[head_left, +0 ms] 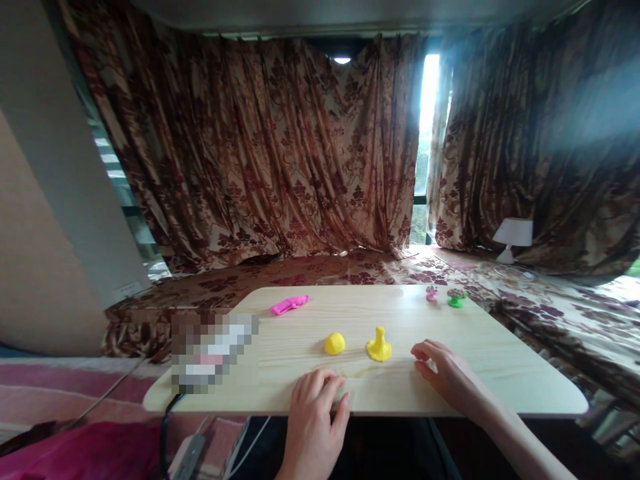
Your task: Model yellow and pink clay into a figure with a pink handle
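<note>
On the pale wooden table (450,383), a rounded yellow lump of modelling clay (335,344) sits near the middle. To its right stands a second yellow clay piece (379,347), with a wide flat foot and an upright stem. My left hand (317,407) rests at the front edge, just below the lump, fingers loosely curled and apart, holding nothing I can see. My right hand (440,367) lies to the right of the stemmed piece without touching it. Its thumb and fingers are parted, with bare tabletop between them.
A pink clay strip (290,305) lies at the back left. Small pink (431,293) and green (456,297) clay figures stand at the back right. A blurred-out device (215,353) with a black cable (164,427) occupies the left edge. Behind are a lamp (514,233) and patterned curtains (310,153).
</note>
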A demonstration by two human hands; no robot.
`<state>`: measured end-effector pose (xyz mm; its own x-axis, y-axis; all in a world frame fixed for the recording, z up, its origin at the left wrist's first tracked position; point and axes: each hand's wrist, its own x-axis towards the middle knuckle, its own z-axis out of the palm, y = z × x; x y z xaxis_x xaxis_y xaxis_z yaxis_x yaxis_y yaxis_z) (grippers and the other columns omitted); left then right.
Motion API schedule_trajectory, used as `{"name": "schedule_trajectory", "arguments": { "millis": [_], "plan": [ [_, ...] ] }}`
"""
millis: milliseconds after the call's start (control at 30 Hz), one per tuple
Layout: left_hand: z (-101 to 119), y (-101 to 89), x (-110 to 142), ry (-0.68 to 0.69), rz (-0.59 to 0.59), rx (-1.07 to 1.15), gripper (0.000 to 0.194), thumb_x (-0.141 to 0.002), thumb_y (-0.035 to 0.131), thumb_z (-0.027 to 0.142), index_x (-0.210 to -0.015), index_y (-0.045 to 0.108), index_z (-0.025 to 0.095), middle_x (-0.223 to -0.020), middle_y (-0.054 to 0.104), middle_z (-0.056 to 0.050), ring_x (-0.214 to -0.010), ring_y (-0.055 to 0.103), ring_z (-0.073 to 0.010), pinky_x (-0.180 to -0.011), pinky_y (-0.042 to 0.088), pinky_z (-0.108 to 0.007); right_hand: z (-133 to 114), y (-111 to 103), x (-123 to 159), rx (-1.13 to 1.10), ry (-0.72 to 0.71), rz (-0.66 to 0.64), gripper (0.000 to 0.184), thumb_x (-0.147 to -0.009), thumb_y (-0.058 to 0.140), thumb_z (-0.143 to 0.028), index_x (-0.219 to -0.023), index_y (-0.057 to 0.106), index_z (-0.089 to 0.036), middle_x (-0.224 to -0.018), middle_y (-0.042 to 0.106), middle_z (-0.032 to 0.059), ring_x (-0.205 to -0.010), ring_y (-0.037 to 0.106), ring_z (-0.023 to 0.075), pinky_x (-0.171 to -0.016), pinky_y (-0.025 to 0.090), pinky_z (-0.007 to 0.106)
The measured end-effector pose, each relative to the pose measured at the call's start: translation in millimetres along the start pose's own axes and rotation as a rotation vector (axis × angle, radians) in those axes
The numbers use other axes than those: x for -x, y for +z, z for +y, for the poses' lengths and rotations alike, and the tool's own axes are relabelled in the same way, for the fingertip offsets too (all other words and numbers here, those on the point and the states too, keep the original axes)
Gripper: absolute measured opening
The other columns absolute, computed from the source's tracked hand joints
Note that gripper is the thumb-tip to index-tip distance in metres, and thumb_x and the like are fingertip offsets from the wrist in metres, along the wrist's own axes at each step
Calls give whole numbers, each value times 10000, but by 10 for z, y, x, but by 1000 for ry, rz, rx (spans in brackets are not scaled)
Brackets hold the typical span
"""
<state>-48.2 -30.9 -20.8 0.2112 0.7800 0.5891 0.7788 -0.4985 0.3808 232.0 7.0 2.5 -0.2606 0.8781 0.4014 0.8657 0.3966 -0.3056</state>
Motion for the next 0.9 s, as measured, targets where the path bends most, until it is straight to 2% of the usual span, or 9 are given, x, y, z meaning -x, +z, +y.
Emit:
{"name": "schedule_trajectory", "arguments": {
  "millis": [100,267,367,500,567,667,733,800,900],
  "plan": [
    [2,-20,13,16,9,-26,161,-865,525,218,-995,621,223,-995,596,-71,-953,547,-256,-852,431,-442,-77,74,112,14,-21,-36,353,-914,371,-239,-1143,628,-160,-1236,613,129,-1131,576,239,-958,466,375],
    [42,-22,25,27,14,-69,194,-874,498,197,-1024,615,236,-1015,597,-67,-974,546,-256,-865,428,-440,-264,114,472,59,-49,-146,451,-955,315,-375,-1346,472,-213,-1448,398,70,-1339,364,229,-1106,303,439],
    [75,-7,35,40,10,-87,204,-881,489,203,-1043,609,237,-1036,597,-68,-988,546,-256,-879,423,-448,-222,102,354,125,39,-218,498,-957,272,-418,-1391,401,-211,-1468,348,61,-1359,320,217,-1113,265,464],
    [57,3,28,75,23,-113,218,-870,505,215,-1059,613,236,-1041,608,-73,-988,558,-259,-882,437,-443,-80,76,51,168,119,-196,508,-950,266,-342,-1378,413,-113,-1454,354,151,-1355,314,277,-1080,263,549],
    [36,6,22,92,25,-128,223,-860,515,217,-1054,622,238,-1030,616,-72,-972,572,-257,-870,451,-433,-106,62,86,163,82,-221,497,-950,264,-323,-1380,414,-124,-1453,361,136,-1353,323,261,-1091,260,528],
    [36,14,30,88,16,-146,235,-863,505,217,-1067,620,237,-1039,615,-74,-975,575,-254,-866,455,-425,-232,40,341,125,-16,-277,488,-956,274,-388,-1409,363,-233,-1488,295,33,-1372,288,199,-1125,237,453],
    [58,22,43,77,4,-153,249,-877,486,215,-1094,605,236,-1070,604,-75,-1002,563,-255,-886,442,-433,-276,23,451,100,-38,-287,486,-958,268,-417,-1414,346,-268,-1499,261,2,-1381,265,187,-1135,217,444],
    [81,25,52,73,-6,-156,258,-886,474,216,-1114,594,234,-1093,594,-77,-1023,552,-256,-902,431,-442,-234,10,405,90,-11,-274,492,-961,254,-412,-1415,347,-248,-1498,275,23,-1380,269,199,-1130,216,465],
    [88,15,46,85,-4,-164,260,-883,479,218,-1117,594,228,-1089,597,-81,-1014,556,-259,-892,439,-447,-92,-10,171,106,50,-245,503,-961,242,-380,-1404,375,-183,-1479,321,89,-1370,289,258,-1098,240,536]
  ]
}}
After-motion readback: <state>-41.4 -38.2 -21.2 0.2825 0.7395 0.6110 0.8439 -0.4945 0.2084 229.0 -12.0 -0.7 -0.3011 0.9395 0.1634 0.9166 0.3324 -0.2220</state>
